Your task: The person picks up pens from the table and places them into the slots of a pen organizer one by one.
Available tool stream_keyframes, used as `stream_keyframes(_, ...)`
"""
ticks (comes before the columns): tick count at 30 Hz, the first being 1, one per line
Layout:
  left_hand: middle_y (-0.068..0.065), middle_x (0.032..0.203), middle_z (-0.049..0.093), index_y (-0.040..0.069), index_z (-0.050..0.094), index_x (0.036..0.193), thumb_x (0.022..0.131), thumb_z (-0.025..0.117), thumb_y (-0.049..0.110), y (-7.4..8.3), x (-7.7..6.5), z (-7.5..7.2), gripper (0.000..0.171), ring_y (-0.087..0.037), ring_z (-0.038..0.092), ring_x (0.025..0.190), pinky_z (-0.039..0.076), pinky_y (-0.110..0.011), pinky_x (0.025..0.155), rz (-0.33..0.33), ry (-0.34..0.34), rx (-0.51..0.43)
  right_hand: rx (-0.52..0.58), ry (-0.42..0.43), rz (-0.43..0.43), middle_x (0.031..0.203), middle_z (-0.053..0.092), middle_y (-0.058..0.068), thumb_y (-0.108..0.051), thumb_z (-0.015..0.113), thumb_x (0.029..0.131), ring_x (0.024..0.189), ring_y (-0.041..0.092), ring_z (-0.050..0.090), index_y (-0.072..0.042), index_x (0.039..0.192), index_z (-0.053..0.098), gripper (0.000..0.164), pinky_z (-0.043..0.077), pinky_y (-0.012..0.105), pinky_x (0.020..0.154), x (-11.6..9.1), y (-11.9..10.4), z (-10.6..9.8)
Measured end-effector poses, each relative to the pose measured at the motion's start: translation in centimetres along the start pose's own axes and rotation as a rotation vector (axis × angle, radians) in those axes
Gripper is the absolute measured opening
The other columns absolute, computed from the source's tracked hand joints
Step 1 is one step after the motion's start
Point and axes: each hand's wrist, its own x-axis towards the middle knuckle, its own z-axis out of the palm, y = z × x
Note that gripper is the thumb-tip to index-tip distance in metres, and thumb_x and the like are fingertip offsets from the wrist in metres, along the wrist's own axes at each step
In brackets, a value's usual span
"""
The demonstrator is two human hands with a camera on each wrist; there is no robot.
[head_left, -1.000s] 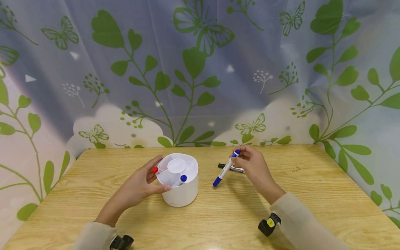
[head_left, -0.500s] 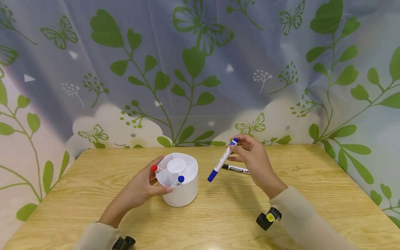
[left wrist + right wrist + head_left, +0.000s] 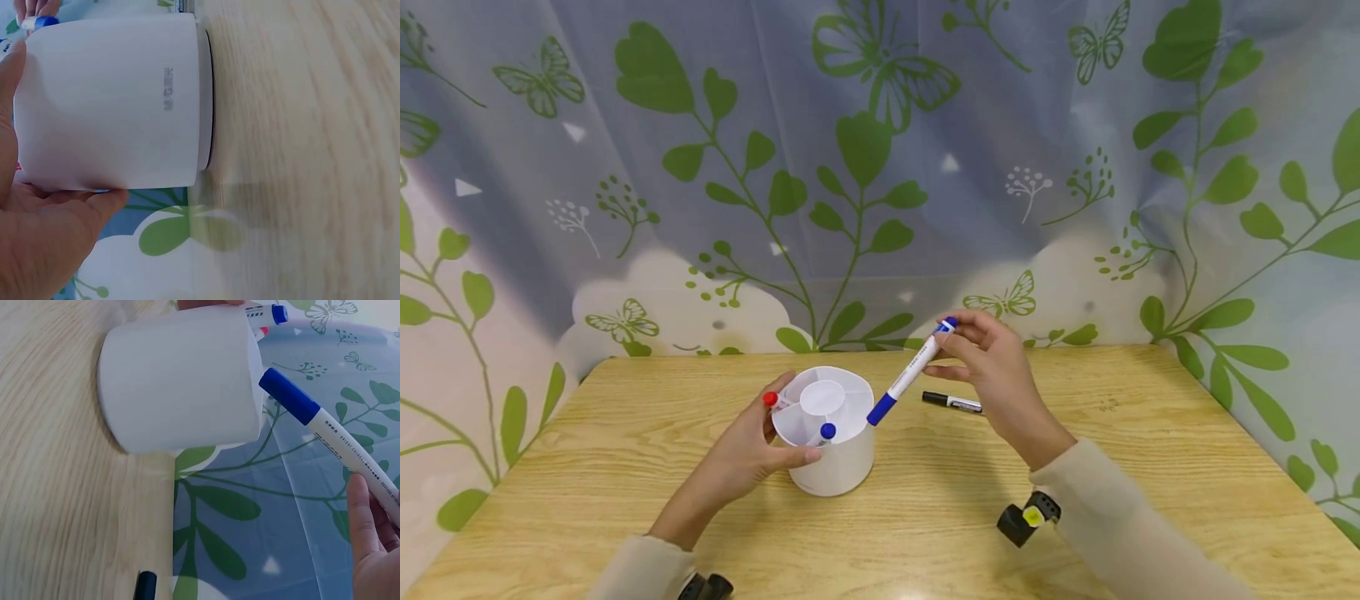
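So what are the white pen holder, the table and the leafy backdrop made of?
Pen holder: probably plastic, smooth and satiny, with thin, even walls. Table: wood or wood-look laminate, by its grain lines, with a faint sheen. Backdrop: thin printed fabric or plastic sheet, judging by its creases; I can't tell which.

A pale wood-grained counter (image 3: 917, 533) spread across the lower part of the head view, with a blue-grey cloth (image 3: 1022, 108) hanging in soft folds behind its far edge. Green leafy stems (image 3: 787, 196) were printed up the cloth, with outlined butterflies (image 3: 881, 60) and small white triangles (image 3: 950, 163) among them. White clouds (image 3: 651, 279) lined its bottom. Faint marks (image 3: 1107, 406) showed on the counter's right side.
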Motion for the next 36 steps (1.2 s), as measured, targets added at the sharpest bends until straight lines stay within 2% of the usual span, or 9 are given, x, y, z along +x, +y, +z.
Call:
stream_keyframes(3,-0.021,0.163,0.041,0.003,0.014,0.167,0.085,0.090,0.021,-0.1,0.0,0.1,0.113,-0.040,0.046,0.148,0.037,-0.056,0.123,-0.007,0.012,-0.001,0.018,-0.009,-0.005,0.105,0.068,0.005,0.000,0.059,0.104,0.094,0.019,0.072,0.005,0.129,0.057,0.026,0.065,0.042,0.086,0.2,-0.1,0.7)
stream_keyframes(6,-0.019,0.160,0.046,0.007,0.018,0.167,0.084,0.090,0.020,-0.3,0.2,0.4,0.110,-0.038,0.051,0.143,0.045,-0.044,0.117,-0.001,0.017,-0.023,0.030,-0.022,-0.004,0.105,0.069,0.006,0.002,0.059,0.104,0.092,0.018,0.071,0.005,0.126,0.058,0.023,0.065,0.043,0.087,0.2,0.0,1.5)
stream_keyframes(10,-0.018,0.155,0.050,0.011,0.022,0.166,0.082,0.092,0.017,-0.5,0.3,0.7,0.109,-0.033,0.054,0.137,0.049,-0.032,0.108,-0.004,0.029,-0.045,0.030,-0.038,-0.005,0.103,0.069,0.006,0.001,0.059,0.104,0.092,0.017,0.071,0.005,0.123,0.059,0.019,0.065,0.045,0.087,0.2,0.2,2.2)
stream_keyframes(17,-0.017,0.150,0.053,0.017,0.027,0.162,0.080,0.093,0.015,-0.5,0.3,1.2,0.105,-0.031,0.058,0.130,0.052,-0.035,0.103,-0.016,0.036,-0.053,0.020,-0.063,0.025,0.100,0.068,0.003,-0.003,0.059,0.105,0.093,0.018,0.070,0.005,0.120,0.061,0.017,0.066,0.044,0.086,0.5,1.0,3.1)
stream_keyframes(23,-0.016,0.150,0.053,0.016,0.028,0.163,0.081,0.092,0.018,-0.4,0.3,1.0,0.104,-0.031,0.057,0.132,0.052,-0.037,0.106,-0.051,0.055,-0.035,-0.004,-0.068,0.051,0.099,0.068,0.005,-0.002,0.060,0.104,0.093,0.018,0.070,0.004,0.121,0.063,0.018,0.064,0.048,0.089,0.5,1.6,3.7)
stream_keyframes(27,-0.016,0.154,0.051,0.014,0.028,0.164,0.082,0.091,0.018,-0.2,0.2,0.7,0.103,-0.033,0.056,0.137,0.050,-0.038,0.109,-0.053,0.048,-0.032,-0.015,-0.063,0.059,0.101,0.067,0.007,-0.001,0.061,0.103,0.095,0.017,0.069,0.004,0.122,0.064,0.020,0.065,0.046,0.089,0.4,1.8,3.9)
stream_keyframes(33,-0.017,0.161,0.044,0.006,0.024,0.165,0.084,0.090,0.017,0.1,0.0,0.0,0.105,-0.036,0.046,0.149,0.038,-0.048,0.123,-0.066,0.023,-0.045,-0.042,-0.087,0.052,0.103,0.068,0.009,0.004,0.061,0.102,0.092,0.015,0.070,0.005,0.123,0.063,0.021,0.066,0.042,0.086,0.3,2.4,4.2)
stream_keyframes(36,-0.018,0.164,0.041,0.004,0.022,0.165,0.084,0.090,0.018,0.1,0.1,-0.3,0.106,-0.036,0.041,0.153,0.031,-0.049,0.126,-0.066,0.009,-0.046,-0.083,-0.102,0.044,0.105,0.069,0.011,0.007,0.062,0.101,0.092,0.015,0.069,0.006,0.122,0.064,0.022,0.065,0.043,0.087,0.3,2.6,4.4)
